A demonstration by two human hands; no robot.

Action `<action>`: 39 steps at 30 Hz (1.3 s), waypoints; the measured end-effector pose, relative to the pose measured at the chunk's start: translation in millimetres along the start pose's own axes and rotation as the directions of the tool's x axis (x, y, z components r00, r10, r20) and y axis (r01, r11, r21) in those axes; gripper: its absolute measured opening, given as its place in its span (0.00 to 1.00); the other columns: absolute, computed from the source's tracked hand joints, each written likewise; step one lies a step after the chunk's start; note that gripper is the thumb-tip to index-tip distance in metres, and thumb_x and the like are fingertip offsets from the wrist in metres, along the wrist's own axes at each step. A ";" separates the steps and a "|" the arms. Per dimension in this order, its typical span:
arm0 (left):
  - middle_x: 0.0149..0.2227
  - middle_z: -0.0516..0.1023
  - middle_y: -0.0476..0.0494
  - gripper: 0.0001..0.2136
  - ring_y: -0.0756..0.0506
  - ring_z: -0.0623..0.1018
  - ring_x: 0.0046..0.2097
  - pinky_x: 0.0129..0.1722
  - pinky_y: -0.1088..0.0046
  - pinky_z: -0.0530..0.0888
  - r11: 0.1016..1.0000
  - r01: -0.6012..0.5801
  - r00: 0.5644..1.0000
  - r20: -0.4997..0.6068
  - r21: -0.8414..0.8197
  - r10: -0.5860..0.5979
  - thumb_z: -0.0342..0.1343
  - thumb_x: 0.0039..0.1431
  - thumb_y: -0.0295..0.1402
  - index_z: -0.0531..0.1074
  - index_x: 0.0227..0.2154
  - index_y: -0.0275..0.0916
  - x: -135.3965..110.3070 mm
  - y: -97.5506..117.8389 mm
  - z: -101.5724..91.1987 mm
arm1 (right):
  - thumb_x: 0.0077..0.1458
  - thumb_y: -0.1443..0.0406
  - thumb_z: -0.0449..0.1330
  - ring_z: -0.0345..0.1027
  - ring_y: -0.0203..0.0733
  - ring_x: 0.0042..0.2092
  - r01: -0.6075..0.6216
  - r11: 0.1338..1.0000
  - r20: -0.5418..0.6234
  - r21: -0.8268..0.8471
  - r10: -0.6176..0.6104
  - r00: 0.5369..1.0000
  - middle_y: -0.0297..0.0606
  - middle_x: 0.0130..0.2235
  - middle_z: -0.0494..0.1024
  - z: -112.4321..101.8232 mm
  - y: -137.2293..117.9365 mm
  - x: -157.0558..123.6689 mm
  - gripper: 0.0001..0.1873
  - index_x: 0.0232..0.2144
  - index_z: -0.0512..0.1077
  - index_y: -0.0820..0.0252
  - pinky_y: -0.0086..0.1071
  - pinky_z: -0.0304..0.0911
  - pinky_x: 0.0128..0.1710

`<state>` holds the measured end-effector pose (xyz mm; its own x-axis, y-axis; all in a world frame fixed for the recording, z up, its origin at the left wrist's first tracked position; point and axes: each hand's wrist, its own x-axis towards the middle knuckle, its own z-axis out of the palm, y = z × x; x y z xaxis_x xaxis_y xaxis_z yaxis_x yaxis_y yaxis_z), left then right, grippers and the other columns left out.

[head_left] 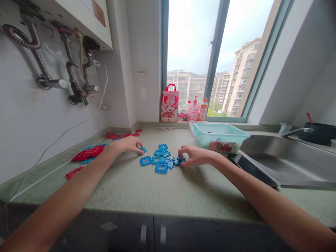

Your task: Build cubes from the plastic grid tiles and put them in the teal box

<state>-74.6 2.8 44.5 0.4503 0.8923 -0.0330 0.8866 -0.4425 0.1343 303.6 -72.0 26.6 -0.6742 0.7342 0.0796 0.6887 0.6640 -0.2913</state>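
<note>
Several blue pieces [163, 161] show toothed edges and window-like openings.

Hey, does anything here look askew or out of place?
Yes: on the windowsill, the bottle between the bag and the pink pump bottle tilts, its top toward the pump bottle, which stands upright. I see nothing spilled.

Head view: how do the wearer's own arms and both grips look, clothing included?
The left forearm and right forearm are bare, tapering toward the wrists, with no sleeve in frame. The left grip and right grip are ungloved hands; no watch, ring or marking can be made out.
</note>
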 end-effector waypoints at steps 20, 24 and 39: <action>0.43 0.85 0.46 0.35 0.41 0.82 0.44 0.40 0.73 0.73 0.971 -0.134 0.942 0.280 -0.196 0.186 0.72 0.44 0.50 0.81 0.58 0.48 -14.6 45.0 -9.0 | 0.57 0.61 0.67 0.73 0.45 0.44 0.178 0.966 -0.452 -0.187 -0.246 0.858 0.41 0.43 0.79 9.8 -7.1 3.9 0.16 0.47 0.74 0.57 0.37 0.66 0.47; 0.43 0.84 0.46 0.39 0.41 0.80 0.45 0.41 0.72 0.73 0.971 -0.135 0.937 0.293 -0.199 0.191 0.74 0.40 0.52 0.79 0.58 0.47 -17.0 50.0 -8.6 | 0.58 0.61 0.68 0.73 0.46 0.46 0.199 0.958 -0.440 -0.207 -0.273 0.856 0.42 0.45 0.80 11.1 -14.9 3.4 0.17 0.48 0.74 0.57 0.38 0.66 0.49; 0.41 0.84 0.45 0.26 0.43 0.81 0.40 0.38 0.72 0.73 0.988 -0.106 0.993 0.036 -0.113 0.111 0.69 0.41 0.46 0.81 0.46 0.42 -4.4 31.3 5.7 | 0.60 0.61 0.66 0.74 0.45 0.43 0.158 0.980 -0.244 -0.119 -0.183 0.952 0.43 0.47 0.80 31.6 -35.3 7.1 0.20 0.54 0.75 0.56 0.36 0.65 0.47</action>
<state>-48.3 -15.5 43.2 0.5491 0.8341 -0.0535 0.8165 -0.5216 0.2477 266.0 -94.7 7.3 -0.7030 0.6121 0.3622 0.6003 0.7837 -0.1595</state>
